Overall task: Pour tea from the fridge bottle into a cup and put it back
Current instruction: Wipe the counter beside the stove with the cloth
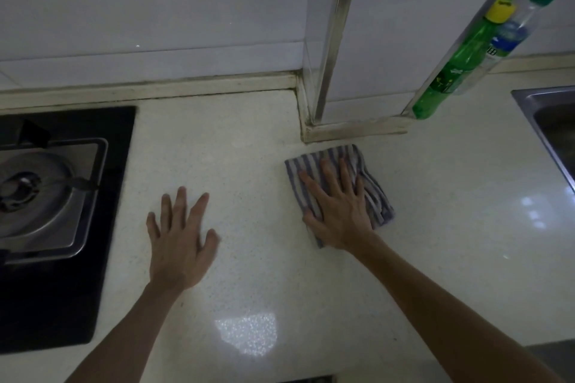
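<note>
Head view. Left hand [179, 246] lies flat on the bare worktop [249, 140], fingers spread, at lower centre of the frame. Right hand [337, 214], fingers straight, presses a striped cloth [378, 196] at centre right. The hands are well apart and neither grips anything. No cup or fridge shows. A green bottle [451, 71] and a clear bottle [510, 34] stand capped at upper right, long axes running lower left to upper right, caps uppermost. Whether either holds the tea cannot be told. Pouring and return cannot be confirmed. This looks like wiping.
</note>
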Demonstrator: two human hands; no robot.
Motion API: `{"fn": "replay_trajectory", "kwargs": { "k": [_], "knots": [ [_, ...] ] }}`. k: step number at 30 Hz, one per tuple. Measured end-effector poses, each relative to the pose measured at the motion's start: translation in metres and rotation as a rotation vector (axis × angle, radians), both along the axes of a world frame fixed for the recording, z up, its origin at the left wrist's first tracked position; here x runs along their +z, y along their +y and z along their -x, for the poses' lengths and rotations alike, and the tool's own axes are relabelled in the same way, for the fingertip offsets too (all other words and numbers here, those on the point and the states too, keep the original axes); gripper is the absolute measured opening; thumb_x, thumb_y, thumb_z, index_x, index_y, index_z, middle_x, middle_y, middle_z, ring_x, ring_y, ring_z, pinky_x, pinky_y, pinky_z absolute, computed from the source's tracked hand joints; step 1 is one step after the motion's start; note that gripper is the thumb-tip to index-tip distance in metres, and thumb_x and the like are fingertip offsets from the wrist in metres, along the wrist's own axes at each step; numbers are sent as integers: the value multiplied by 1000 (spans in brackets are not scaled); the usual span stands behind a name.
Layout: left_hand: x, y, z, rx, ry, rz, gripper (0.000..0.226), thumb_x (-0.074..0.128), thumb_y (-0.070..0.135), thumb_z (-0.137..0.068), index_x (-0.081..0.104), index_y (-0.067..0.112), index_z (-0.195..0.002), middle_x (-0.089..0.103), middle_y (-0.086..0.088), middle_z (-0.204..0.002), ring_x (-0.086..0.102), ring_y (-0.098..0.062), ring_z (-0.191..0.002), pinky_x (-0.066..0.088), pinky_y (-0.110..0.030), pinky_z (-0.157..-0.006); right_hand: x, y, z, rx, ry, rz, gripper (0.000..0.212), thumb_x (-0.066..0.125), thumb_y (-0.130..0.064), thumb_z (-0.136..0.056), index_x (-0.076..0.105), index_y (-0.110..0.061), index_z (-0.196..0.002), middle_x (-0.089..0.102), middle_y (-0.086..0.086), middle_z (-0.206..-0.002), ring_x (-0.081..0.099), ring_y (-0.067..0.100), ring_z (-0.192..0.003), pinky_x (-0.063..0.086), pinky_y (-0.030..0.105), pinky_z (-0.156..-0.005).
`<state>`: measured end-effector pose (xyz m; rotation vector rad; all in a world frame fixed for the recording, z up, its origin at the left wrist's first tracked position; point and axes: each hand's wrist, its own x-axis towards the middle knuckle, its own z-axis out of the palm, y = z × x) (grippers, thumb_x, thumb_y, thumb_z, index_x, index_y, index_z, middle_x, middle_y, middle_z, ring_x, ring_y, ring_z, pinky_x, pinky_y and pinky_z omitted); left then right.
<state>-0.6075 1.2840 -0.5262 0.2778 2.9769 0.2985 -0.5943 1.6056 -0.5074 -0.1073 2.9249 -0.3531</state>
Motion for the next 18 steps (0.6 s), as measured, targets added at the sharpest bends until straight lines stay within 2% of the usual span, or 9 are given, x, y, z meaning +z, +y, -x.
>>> {"fn": "replay_trajectory", "kwargs": {
  "k": [2, 7, 11, 14, 18],
  "knots": [
    [-1, 0, 0, 2, -3, 7, 74, 27, 56, -88, 14, 30, -156, -1, -10, -165, -8, -33, -151, 4, -62, -118, -2, -14, -27, 73, 33, 35, 84, 30, -69, -85, -8, -38, -154, -22, 3, -161, -27, 31, -145, -5, 63, -115],
    [-1, 0, -2, 1, 3, 10, 75, 30, 56, -88, 14, 30, -156, -1, -9, -165, -7, -33, -151, 4, -61, -118, -9, -64, -76, 209, 116, 64, 77, 40, -61, -88, 13, -34, -155, 2, 10, -164, -9, 39, -148, 3, 66, -111],
    [-1, 0, 0, 4, -6, -5, 75, 32, 55, -87, 14, 31, -156, -3, -7, -165, -8, -32, -151, 3, -62, -118, -9, -64, -19, 257, 86, 78, 76, 38, -62, -91, 5, -38, -155, -9, 6, -164, -21, 35, -147, -6, 68, -112],
    [-1, 0, -2, 7, -3, 13, 75, 32, 56, -87, 12, 32, -156, -4, -6, -165, -10, -31, -151, 3, -61, -118, -9, -82, 42, 179, 20, 20, 77, 34, -65, -91, -2, -39, -154, -18, 5, -163, -25, 37, -145, -4, 69, -111],
    [-1, 1, -1, 16, -1, 14, 76, 31, 57, -87, 12, 32, -156, -5, -6, -165, -11, -30, -151, 1, -59, -119, -5, -102, 61, 70, 36, -11, 77, 34, -63, -90, 3, -35, -155, -12, 9, -163, -19, 39, -146, -1, 68, -113]
  ]
}}
